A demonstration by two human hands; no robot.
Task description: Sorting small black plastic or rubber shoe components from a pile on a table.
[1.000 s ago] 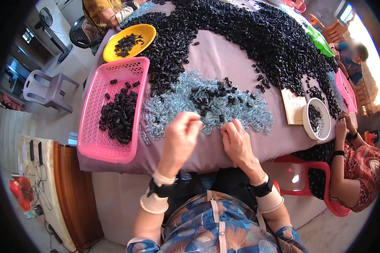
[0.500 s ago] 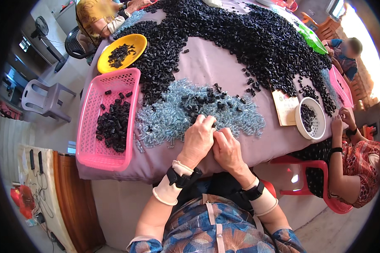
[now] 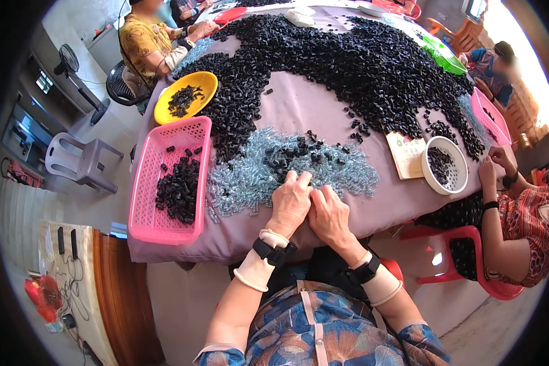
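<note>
My left hand (image 3: 290,201) and my right hand (image 3: 328,213) meet at the near edge of a heap of clear bluish coil-like pieces (image 3: 244,174). Both are closed, fingertips pinched together almost touching each other. Whatever sits between the fingers is too small and too covered to make out. Several small black plastic pieces (image 3: 299,149) lie on top of the clear heap, just beyond my fingers. To the left stands a pink plastic basket (image 3: 138,195), with a pile of the same black pieces (image 3: 180,195) inside.
A yellow plate (image 3: 206,82) with black bits lies behind the basket. A huge black heap (image 3: 323,67) spreads over the cloth-covered table (image 3: 287,97). At right are a booklet (image 3: 405,155), a white basket (image 3: 429,177) and a co-worker's hands (image 3: 500,161). Others sit around the far edges.
The whole view has shifted and turned slightly, bringing more of the far table end into sight. My hands stay pinched together in nearly the same place.
</note>
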